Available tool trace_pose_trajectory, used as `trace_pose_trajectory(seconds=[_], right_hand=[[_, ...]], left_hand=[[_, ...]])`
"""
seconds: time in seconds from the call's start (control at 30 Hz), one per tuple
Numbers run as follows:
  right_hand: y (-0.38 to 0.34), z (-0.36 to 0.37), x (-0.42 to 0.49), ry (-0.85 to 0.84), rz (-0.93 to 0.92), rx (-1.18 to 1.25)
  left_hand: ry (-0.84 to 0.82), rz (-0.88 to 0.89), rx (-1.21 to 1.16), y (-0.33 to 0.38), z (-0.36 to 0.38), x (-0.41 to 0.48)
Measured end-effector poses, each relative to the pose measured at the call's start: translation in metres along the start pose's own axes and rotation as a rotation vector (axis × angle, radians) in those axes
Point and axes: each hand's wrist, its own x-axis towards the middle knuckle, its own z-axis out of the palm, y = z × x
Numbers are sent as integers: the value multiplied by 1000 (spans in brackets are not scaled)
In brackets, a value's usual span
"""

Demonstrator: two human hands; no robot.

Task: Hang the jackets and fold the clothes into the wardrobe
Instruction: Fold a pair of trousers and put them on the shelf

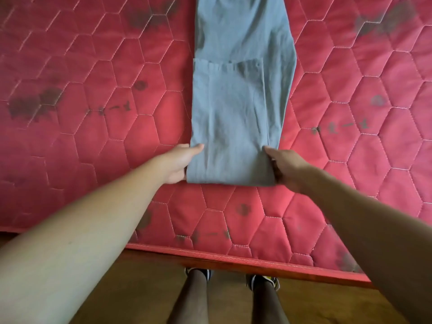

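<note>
Two hands held the near end of a grey garment [233, 113] that lay flat on a red quilted mattress [93, 148]. The garment ran from the middle of the view out toward 12 o'clock, where it passed beyond the top edge. Its near part was doubled over on itself, the upper layer ending in a straight hem about halfway up, and the fold line lay toward 6 o'clock.

The left hand [181, 163] gripped the fold's corner on the 9 o'clock side, thumb laid on top of the cloth and fingers tucked beneath it. The right hand [284, 167] gripped the corner on the 3 o'clock side in the same way, thumb on top and fingers curled at the cloth's edge. Both forearms reached in bare from the lower corners.

The mattress bore a stitched hexagon pattern and dark smudges, heaviest toward 9 o'clock and toward 1 o'clock. Its piped edge crossed the view below the hands. At 6 o'clock, beyond that edge, the person's legs [194, 298] in dark trousers stood on a brown floor [140, 288], with the shoes [273, 280] partly hidden under the mattress edge.
</note>
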Motion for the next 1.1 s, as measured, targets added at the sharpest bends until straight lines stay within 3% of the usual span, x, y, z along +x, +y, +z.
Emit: trace_pose_trajectory(seconds=[0.1, 0.2, 0.33, 0.47, 0.67, 0.8, 0.9, 1.1], right_hand=[[23, -7, -8, -37, -100, 37], [41, -12, -14, -41, -183, -118], [41, -7, -19, -110, -142, -242], [45, -6, -9, -68, -134, -384], [82, -14, -34, -241, 111, -447], [97, -20, -49, -398, 299, -250], [71, -12, -33, -264, 220, -219], [-22, 19, 21, 31, -197, 56]], left_hand=[[-18, 35, -83, -19, 1, -4], [24, 72, -56, -42, 5, -9], [17, 109, 15, -58, 11, -20], [11, 85, -11, -57, 13, -24], [-102, -142, 134, -96, 9, -40], [-124, -234, 101, -118, 5, -49], [4, -71, 60, -88, 8, -34], [157, 347, -168, 13, 14, 26]])
